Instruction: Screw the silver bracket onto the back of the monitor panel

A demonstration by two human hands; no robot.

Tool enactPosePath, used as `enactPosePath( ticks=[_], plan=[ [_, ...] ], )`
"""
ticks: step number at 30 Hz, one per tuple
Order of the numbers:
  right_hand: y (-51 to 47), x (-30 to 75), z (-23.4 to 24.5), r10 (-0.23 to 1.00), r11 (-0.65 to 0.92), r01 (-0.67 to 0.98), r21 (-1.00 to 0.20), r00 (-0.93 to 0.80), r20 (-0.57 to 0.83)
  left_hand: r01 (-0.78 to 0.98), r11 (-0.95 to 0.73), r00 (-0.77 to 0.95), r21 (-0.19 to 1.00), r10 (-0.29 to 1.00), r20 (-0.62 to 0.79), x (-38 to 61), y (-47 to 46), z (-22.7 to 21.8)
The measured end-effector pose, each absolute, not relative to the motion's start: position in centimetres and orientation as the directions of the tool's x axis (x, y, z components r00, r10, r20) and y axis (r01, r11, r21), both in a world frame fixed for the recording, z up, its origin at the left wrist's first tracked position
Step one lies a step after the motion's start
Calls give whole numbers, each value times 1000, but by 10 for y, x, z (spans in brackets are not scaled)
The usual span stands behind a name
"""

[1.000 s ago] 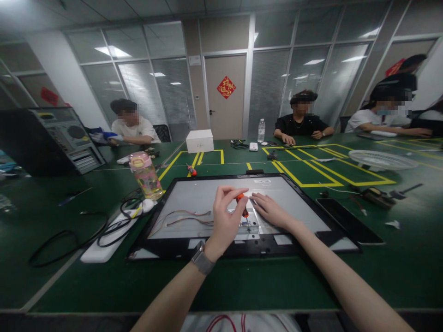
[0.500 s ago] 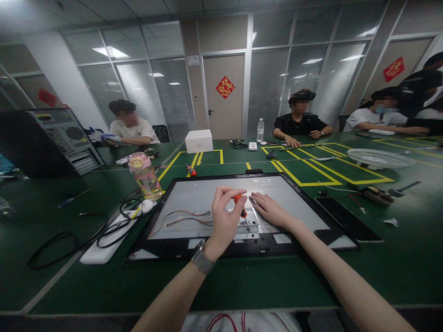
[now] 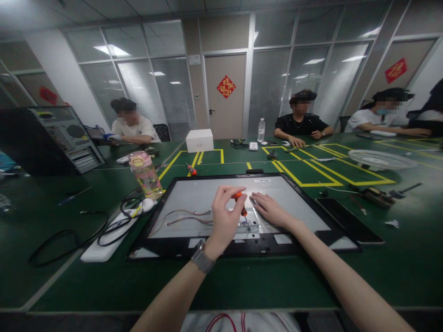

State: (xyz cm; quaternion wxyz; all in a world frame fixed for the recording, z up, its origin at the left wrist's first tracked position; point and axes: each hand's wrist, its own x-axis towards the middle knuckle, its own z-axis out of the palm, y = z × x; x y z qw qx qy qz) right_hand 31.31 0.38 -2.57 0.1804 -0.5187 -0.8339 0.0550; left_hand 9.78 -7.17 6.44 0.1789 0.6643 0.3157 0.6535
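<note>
Toward the left edge of the green tabletop (image 3: 242,281) we see a computer case (image 3: 65,138), then black cables (image 3: 114,229) looped over a white power strip (image 3: 97,253), and a pink-lidded water bottle (image 3: 145,175) behind them. At the middle of the near edge lies a monitor panel (image 3: 194,196), face down, its grey back up. Over it we find the left hand (image 3: 224,216), thumb and fingertips pinched on the orange handle of a screwdriver (image 3: 241,204), which stands slightly tilted with its tip down on the panel's back. Just to its right the right hand (image 3: 272,210) rests flat on the panel, fingers loose, holding nothing. Toward the right edge lies a white fan guard (image 3: 380,159).
</note>
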Motion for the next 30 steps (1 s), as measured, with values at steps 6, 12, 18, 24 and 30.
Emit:
enactPosePath(
  ticks=[6,12,18,24,30],
  plan=[
    [5,314,-28,885,454,847,-277,-396,244,154,-717,-27,679,684,729,99,-70,61],
    [4,313,-27,887,451,848,-279,-392,242,206,-746,-27,634,643,765,99,-71,58],
    [3,312,-24,886,457,841,-290,-398,239,257,-800,9,542,563,826,101,-73,58],
    [4,312,-24,886,455,847,-275,-400,235,266,-806,-6,528,547,837,100,-71,57],
    [4,312,-26,885,459,842,-282,-405,230,279,-796,-11,536,556,831,99,-70,56]
  ],
)
